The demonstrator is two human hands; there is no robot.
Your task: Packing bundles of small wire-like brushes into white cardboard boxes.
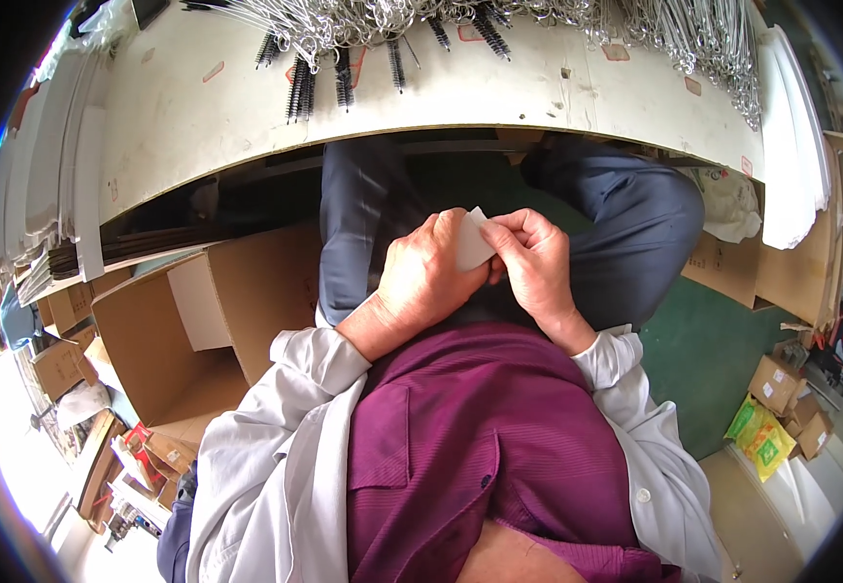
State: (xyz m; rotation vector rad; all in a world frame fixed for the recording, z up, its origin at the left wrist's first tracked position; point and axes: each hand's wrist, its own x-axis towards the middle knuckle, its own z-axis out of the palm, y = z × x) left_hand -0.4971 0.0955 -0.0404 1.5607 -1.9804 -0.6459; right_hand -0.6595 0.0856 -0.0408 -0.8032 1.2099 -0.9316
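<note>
A small white piece, like paper or thin card [473,247], is between my hands above my lap, one corner pointing up. My left hand [420,270] is closed around its left side, back of the hand uppermost. With thumb and fingers, my right hand [536,264] pinches its right edge. Whatever lies beneath the piece or inside my left palm is hidden. Beyond my hands, black-bristled wire brushes [300,89] lie on the white worktable [499,105], beside a large heap of wire stems with looped ends [363,24].
The table's near edge runs across just beyond my hands. An open cardboard box [164,340] stands at my left. Stacked white sheets [48,165] hang at the table's left end, more white sheets [792,146] at its right. Small cartons [781,384] and a yellow-green bag [761,437] lie farther right.
</note>
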